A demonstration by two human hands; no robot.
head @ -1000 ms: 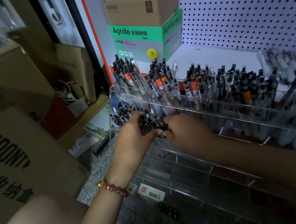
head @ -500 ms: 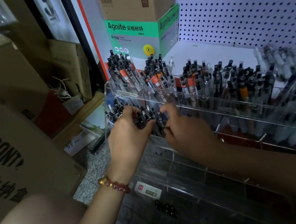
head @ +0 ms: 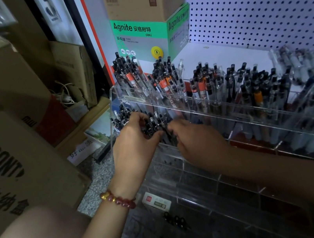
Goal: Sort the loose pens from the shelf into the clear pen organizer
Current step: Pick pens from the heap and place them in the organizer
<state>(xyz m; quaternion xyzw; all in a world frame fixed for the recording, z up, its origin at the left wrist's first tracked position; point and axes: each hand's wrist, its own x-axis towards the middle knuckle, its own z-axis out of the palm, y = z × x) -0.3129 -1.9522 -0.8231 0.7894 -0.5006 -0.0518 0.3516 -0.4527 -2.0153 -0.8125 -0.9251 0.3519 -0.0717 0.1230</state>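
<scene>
Step in hand: seating a bundle of pens (head: 154, 124), caps up, into a middle-row cell of the clear pen organizer (head: 200, 175), by the look of it.
Left hand (head: 135, 140): curled round the bundle from the organizer's left end, gripping just below the caps; beaded bracelet (head: 117, 200) on the wrist.
Right hand (head: 194, 139): fingers curled in from the other side, thumb and forefinger pinching at the same bundle; fingertips partly hidden.
Pens' place: near the organizer's left end, just beside a cell already filled; back row packed across its width; front rows mostly bare.
Next move, judged: easing both grips apart so the pens drop upright, barrels kept together to clear the cell's dividers; then reaching for more loose pens.
Loose pens left: cannot tell; the organizer's right end too blurred.
Edges: thin acrylic rails and dividers touching or just beside both hands; the organizer's left wall near the left hand.
Open room: bare white shelf (head: 224, 56) behind the organizer, up to the green box (head: 139, 37) and pegboard (head: 257, 4); a cardboard carton (head: 11, 141) left of the organizer, well apart; freest approach from above and from the front.
</scene>
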